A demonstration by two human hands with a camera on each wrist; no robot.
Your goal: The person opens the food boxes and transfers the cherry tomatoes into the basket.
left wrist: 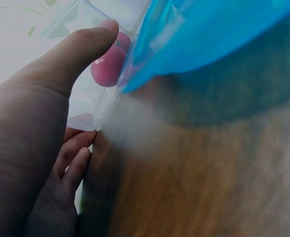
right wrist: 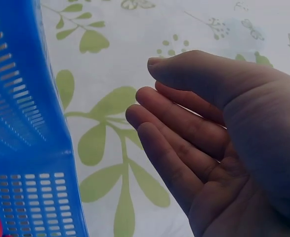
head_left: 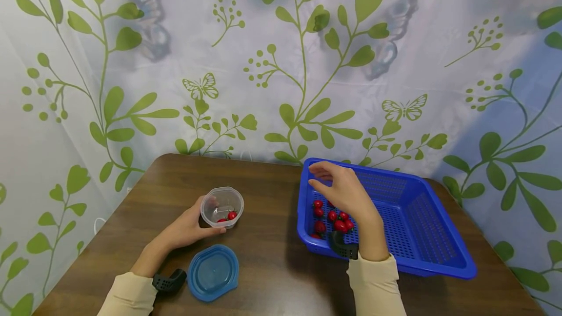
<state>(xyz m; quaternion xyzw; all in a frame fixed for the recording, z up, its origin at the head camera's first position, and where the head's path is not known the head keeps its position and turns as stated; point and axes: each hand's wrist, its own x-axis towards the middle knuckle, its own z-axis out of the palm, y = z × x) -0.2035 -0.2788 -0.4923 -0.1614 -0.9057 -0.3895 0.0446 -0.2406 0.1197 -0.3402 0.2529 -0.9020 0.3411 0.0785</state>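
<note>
My left hand (head_left: 186,228) holds a small clear plastic container (head_left: 218,192) on the table, thumb on the near side and fingers round the far side. A few red cherry tomatoes (head_left: 232,215) lie in it; they also show through its wall in the left wrist view. Over the left part of a blue plastic basket (head_left: 421,252), my right hand (head_left: 344,187) is raised with relaxed, slightly bent fingers. Nothing is between its thumb and fingers (right wrist: 182,118). Several cherry tomatoes (head_left: 340,226) lie on the basket's bottom, at its left end, partly hidden by the right hand and wrist.
A blue lid (head_left: 212,273) lies on the brown wooden table (head_left: 268,243), in front of the container and near the left wrist. Behind the table hangs a white curtain (head_left: 246,126) with green leaves and butterflies. The basket's raised sides surround the tomatoes.
</note>
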